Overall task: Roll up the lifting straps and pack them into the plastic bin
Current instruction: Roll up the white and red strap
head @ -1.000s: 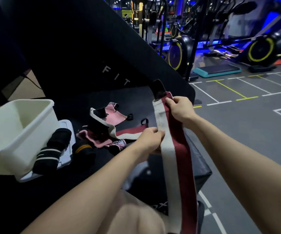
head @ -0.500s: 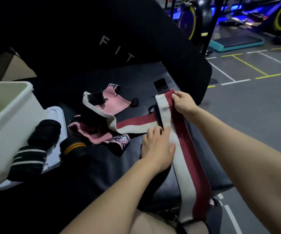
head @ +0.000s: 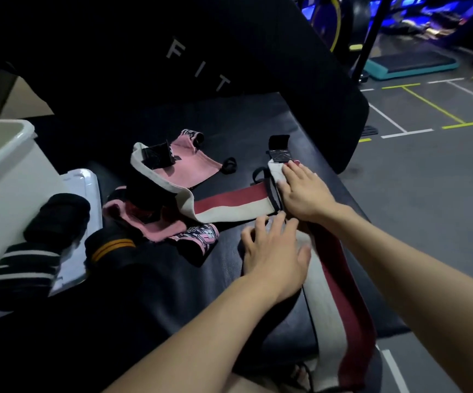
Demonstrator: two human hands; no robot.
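Observation:
A long cream and dark red strap [head: 340, 316] lies along the black bench pad [head: 224, 279] and hangs over its near edge. My right hand [head: 305, 191] presses flat on the strap's far end, just below its black tab [head: 279, 150]. My left hand [head: 272, 251] lies flat on the strap a little nearer to me. A second cream and red strap [head: 229, 204] runs left toward pink straps [head: 184, 165]. The white plastic bin [head: 5, 180] stands at the left edge, with rolled black straps [head: 39, 245] beside it.
A white lid [head: 83, 199] lies under the rolled black straps beside the bin. The black backrest [head: 201, 58] with pale letters rises behind the pad. Grey gym floor [head: 428, 194] with painted lines lies to the right, with exercise machines beyond it.
Both hands lowered the cream and red strap from the air onto the bench pad. They went from pinching its edges to pressing flat on it. The camera tilted down.

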